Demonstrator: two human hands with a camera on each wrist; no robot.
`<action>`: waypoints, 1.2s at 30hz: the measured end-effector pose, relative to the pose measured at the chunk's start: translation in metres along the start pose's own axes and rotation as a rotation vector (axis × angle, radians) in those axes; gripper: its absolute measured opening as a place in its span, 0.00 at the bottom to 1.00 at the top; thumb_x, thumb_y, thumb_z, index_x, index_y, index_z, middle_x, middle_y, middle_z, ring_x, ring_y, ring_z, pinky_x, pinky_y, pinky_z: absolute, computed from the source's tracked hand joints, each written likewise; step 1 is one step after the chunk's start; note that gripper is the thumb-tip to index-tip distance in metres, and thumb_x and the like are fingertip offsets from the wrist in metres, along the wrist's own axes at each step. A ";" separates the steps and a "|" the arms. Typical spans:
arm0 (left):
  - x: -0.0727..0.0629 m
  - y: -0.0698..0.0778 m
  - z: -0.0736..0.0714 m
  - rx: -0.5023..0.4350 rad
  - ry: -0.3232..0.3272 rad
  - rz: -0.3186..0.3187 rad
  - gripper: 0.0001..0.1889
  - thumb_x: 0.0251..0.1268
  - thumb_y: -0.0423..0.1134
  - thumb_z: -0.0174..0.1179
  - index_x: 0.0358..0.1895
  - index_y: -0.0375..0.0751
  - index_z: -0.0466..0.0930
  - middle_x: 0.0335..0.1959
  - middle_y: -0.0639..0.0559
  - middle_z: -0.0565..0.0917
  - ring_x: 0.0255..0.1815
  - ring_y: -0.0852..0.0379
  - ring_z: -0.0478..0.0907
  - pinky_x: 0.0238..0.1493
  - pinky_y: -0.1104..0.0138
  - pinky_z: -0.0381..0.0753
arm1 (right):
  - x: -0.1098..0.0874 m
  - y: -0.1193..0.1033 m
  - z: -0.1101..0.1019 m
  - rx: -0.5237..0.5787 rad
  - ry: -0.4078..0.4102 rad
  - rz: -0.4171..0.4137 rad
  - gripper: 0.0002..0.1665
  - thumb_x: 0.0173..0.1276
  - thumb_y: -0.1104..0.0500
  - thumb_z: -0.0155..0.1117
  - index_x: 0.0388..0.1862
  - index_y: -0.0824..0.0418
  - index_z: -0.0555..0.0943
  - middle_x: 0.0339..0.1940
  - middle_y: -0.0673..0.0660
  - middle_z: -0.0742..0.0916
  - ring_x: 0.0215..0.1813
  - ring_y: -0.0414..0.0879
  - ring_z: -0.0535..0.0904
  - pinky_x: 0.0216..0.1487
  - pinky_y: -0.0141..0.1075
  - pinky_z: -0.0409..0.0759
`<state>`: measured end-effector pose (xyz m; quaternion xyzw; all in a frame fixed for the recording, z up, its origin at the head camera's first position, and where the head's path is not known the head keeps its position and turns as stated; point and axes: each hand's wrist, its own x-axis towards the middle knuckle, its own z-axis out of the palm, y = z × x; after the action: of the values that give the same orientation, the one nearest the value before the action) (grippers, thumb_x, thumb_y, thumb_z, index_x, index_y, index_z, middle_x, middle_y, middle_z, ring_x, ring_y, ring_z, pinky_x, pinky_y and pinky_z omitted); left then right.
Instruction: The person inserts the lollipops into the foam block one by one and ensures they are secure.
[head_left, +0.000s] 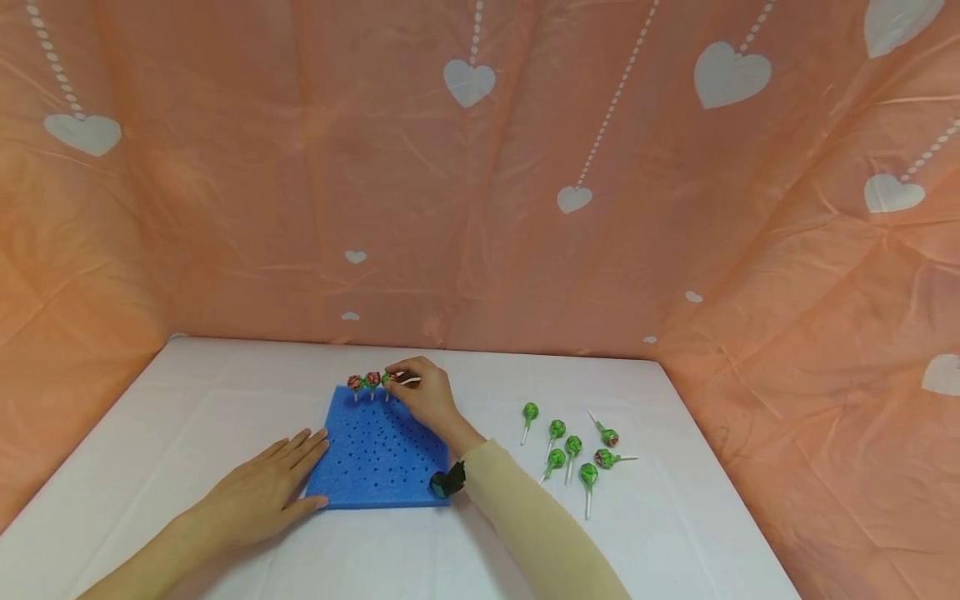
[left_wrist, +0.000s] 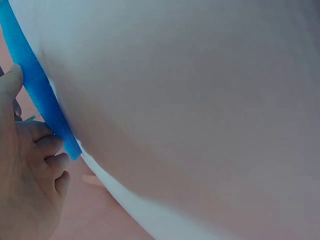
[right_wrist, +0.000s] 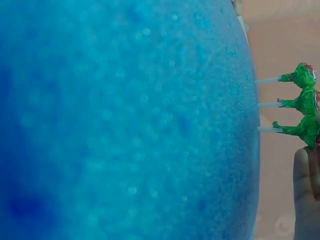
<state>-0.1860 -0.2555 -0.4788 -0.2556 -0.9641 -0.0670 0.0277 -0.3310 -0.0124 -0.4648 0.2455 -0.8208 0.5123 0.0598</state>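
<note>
The right hand's grip is nearly closed, thumb and fingers pinching the head of a lollipop with only that head between them. A short white stick also shows beside the curled fingers, but it is unclear what it belongs to. The pinched lollipop stands at the far edge of a blue foam block, third in a row. Just beside it are the middle lollipop and the end lollipop, both red and green; in the right wrist view the white sticks of all three run into the foam, their heads close together or touching.

The left hand holds nothing in its grip: its fingers lie straight, fingertips touching the left edge of the block and thumb at the near left corner. Many small dark holes dot the block's top.

A dark device sits on the right wrist, next to a cream sleeve. Well apart from the block, on its right, seven loose lollipops lie on the white tabletop. Five have sticks toward the near side, one points away and one points right. Beyond and around hangs an orange cloth printed with white hearts
</note>
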 end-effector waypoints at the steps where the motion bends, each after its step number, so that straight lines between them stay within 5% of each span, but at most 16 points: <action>1: 0.000 0.000 0.000 -0.001 -0.001 0.000 0.42 0.76 0.64 0.55 0.74 0.28 0.69 0.76 0.32 0.69 0.77 0.31 0.64 0.77 0.41 0.65 | 0.000 0.000 0.000 0.001 -0.001 -0.001 0.14 0.71 0.65 0.71 0.54 0.64 0.88 0.51 0.59 0.86 0.51 0.50 0.87 0.49 0.26 0.85; 23: 0.000 0.000 0.001 -0.004 0.010 -0.005 0.43 0.75 0.65 0.56 0.74 0.28 0.70 0.76 0.33 0.69 0.77 0.31 0.64 0.77 0.41 0.65 | -0.011 -0.004 -0.018 0.041 0.001 -0.009 0.21 0.70 0.62 0.72 0.61 0.64 0.84 0.56 0.59 0.87 0.55 0.55 0.86 0.51 0.30 0.86; 36: -0.001 0.000 0.000 -0.015 -0.026 -0.022 0.44 0.74 0.66 0.55 0.74 0.29 0.69 0.77 0.33 0.68 0.78 0.29 0.62 0.76 0.39 0.64 | -0.031 -0.007 -0.047 0.029 0.028 0.023 0.22 0.70 0.62 0.72 0.62 0.61 0.84 0.57 0.56 0.87 0.56 0.50 0.85 0.55 0.32 0.86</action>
<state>-0.1847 -0.2561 -0.4791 -0.2461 -0.9665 -0.0712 0.0123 -0.3077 0.0369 -0.4484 0.2295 -0.8153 0.5280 0.0617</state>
